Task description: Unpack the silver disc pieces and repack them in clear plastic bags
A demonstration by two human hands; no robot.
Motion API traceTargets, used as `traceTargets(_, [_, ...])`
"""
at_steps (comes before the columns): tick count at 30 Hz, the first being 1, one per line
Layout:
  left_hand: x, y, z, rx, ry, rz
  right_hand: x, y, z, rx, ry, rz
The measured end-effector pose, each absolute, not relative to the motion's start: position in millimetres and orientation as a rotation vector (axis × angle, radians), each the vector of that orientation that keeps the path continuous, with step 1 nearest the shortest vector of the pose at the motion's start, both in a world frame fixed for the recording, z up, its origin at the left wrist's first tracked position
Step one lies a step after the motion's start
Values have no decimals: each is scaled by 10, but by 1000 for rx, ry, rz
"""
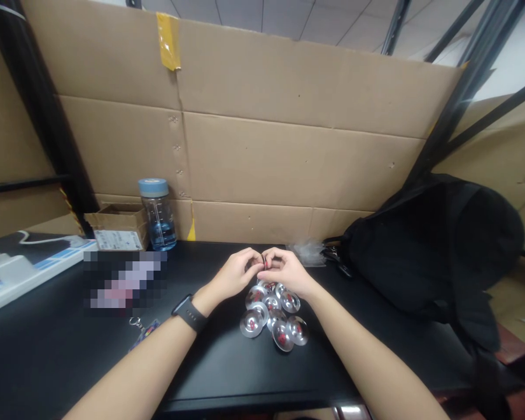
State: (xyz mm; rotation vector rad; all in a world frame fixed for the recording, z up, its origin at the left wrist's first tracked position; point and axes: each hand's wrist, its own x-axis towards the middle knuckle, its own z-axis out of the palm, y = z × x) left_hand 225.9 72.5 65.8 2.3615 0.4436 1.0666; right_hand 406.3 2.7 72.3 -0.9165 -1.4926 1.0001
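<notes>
My left hand (240,271) and my right hand (286,273) meet over the black table, fingertips closed together. Between them they pinch a small shiny disc with red on it (265,264), seen nearly edge-on and mostly hidden by the fingers. Just below the hands lies a loose, overlapping heap of several round silver metal discs (282,336) with red markings at their centres. The upper part of the heap is partly covered by my right hand. A dark watch (188,312) is strapped round my left wrist.
A black bag (424,251) fills the right side, with a clear plastic bag (308,252) beside it. At left stand a blue-lidded bottle (158,216), a small cardboard box (118,227) and a white power strip (39,277). A keyring (135,322) lies by my left forearm. Cardboard (289,157) walls the back.
</notes>
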Motion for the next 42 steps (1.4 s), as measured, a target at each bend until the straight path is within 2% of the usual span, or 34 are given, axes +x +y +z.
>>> traceTargets(9, [2127, 924, 659, 2534, 560, 967, 4245, 84, 723, -1063, -1731, 639])
traceTargets(16, [1672, 1401, 629, 2540, 817, 699, 4828, 55, 876, -1517, -1933, 236])
traceTargets(23, [1486, 1606, 500, 2486, 752, 464, 5276, 77, 771, -1937, -2046, 439])
traceTargets(32, [1530, 1582, 496, 2489, 809, 482, 5293, 144, 650, -1974, -2098, 587])
traceTargets(38, [1571, 1569, 474, 2509, 818, 531, 5068, 76, 796, -1690, -2151, 423])
traceTargets(42, [1627, 1535, 480, 2531, 794, 555, 4744, 56, 822, -1442, -2251, 474])
